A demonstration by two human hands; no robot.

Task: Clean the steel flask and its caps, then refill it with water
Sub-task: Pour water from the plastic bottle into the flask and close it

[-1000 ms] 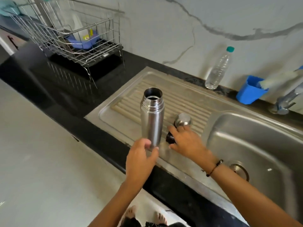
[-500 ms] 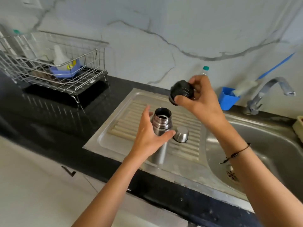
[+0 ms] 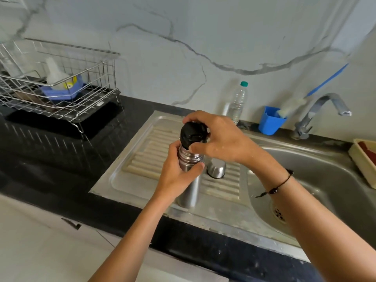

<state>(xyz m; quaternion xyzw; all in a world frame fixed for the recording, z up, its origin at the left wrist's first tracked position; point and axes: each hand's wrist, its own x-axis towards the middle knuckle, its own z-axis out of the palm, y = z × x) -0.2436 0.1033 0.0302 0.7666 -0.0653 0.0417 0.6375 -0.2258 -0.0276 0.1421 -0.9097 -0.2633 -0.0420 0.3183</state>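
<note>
A pale wall with grey veining (image 3: 203, 37) backs a black worktop (image 3: 50, 159) into which a steel sink unit is set. The ribbed draining board (image 3: 142, 159) occupies the unit's left part; the sink bowl (image 3: 325, 180) lies to its right, with a drain visible at the bottom. A wire dish rack (image 3: 61, 88) stands on a dark tray at the far left of the worktop and holds a blue item and a pale item. A tap (image 3: 321, 112) rises behind the bowl. A blue cup (image 3: 270, 121) beside the tap holds a brush with a blue handle. A clear plastic bottle (image 3: 237, 102) with a green cap stands upright against the wall, just left of the cup. A cream tray (image 3: 364, 159) sits at the bowl's right edge, partly out of frame.

The steel flask (image 3: 190, 186) stands upright on the draining board near its front edge. The left hand (image 3: 177, 176) grasps the flask around its upper body, just below the threaded neck, fingers wrapped round it. The right hand (image 3: 221, 139), wearing a dark cord bracelet at the wrist, grips the black inner cap (image 3: 193, 134) with fingers and thumb; the cap sits on the flask mouth. Whether it is fully seated cannot be determined. The steel outer cap (image 3: 216, 168) rests on the draining board just right of the flask, apart from both hands.
</note>
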